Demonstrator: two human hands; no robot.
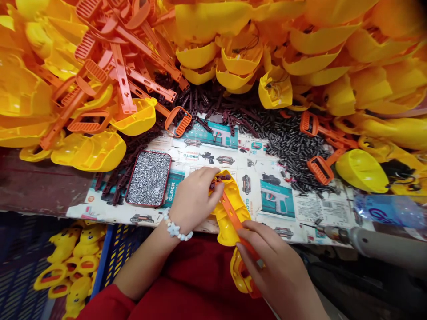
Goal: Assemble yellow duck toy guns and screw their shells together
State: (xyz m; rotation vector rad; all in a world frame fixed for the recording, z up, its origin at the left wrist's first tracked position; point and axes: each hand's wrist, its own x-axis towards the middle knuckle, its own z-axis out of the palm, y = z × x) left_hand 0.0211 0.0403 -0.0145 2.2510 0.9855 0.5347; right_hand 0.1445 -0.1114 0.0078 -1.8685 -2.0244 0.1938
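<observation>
I see my left hand (193,195) resting on the far end of a yellow shell (230,209), the fingertips closed on a small dark red piece (220,179) there. My right hand (280,266) pinches the near end of an orange strip (233,218), which lies along the shell. The shell lies at the near edge of the worktop (300,209), in the middle, and it hangs a little over my red lap. Just left of my left hand there is a flat tin of small screws (149,178). Far behind are heaps of yellow shells (350,53) and orange strips (123,75), with dark pins (290,146) between them. At the near right lies an electric screwdriver (367,242). At the near left, a blue crate (113,253) holds yellow ducks (73,262).
</observation>
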